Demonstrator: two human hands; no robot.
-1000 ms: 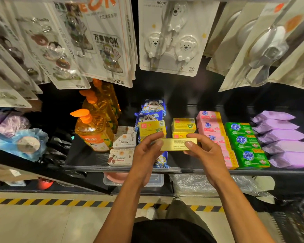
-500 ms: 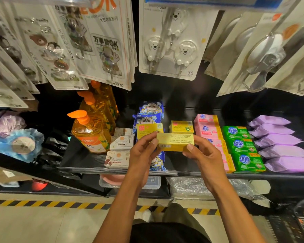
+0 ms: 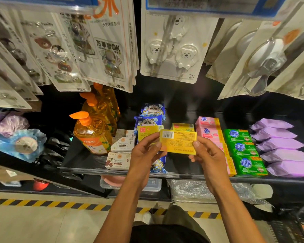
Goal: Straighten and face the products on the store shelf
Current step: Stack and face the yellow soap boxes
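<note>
left hand (image 3: 145, 151) and right hand (image 3: 206, 155) pinch yellow box (image 3: 178, 142) by its ends, above shelf (image 3: 88, 163) front | barcode side up, print too small to read | blue packets (image 3: 152, 118) partly hidden behind

The yellow box (image 3: 178, 142) now barcode-face up, formerly edge-on.

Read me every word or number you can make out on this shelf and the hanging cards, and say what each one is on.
"万事皆OK": hanging hook card.
"3.0": bear hook card.
"超能": green soap packs, also pink packs.
Yellow box: a barcode; its print is too small to read.
Orange bottle: label too blurred to read.
</note>
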